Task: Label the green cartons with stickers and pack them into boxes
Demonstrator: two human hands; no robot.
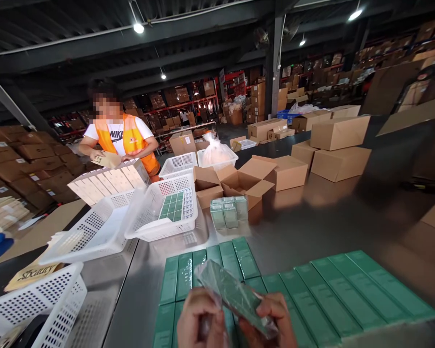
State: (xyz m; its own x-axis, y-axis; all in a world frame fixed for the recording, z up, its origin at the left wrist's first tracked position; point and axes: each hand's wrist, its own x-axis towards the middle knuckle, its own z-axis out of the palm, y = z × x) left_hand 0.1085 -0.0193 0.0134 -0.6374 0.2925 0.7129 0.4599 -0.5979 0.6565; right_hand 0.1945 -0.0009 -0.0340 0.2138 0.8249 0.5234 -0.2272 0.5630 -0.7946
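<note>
Both hands sat at the bottom edge, closed on one green box (235, 296) in a clear plastic sleeve. Left hand (199, 321) pinched the sleeve's near end; right hand (271, 321) gripped the box's lower right end. The box tilted up-left over rows of green boxes (311, 299) lying flat on the steel table (348, 217). No print readable on them.

Further back stood a small stack of pale green cartons (228, 211), just beside an open cardboard box (244, 183). A white basket (163, 212) held green-and-white packs, labels too small to read. A brown bag (31, 274) at left read "SBeauty".

A co-worker (121, 140) across the table wore an orange vest over a white "NIKE" shirt and held a tan packet (107, 158) above a tray of white boxes (108, 182).
</note>
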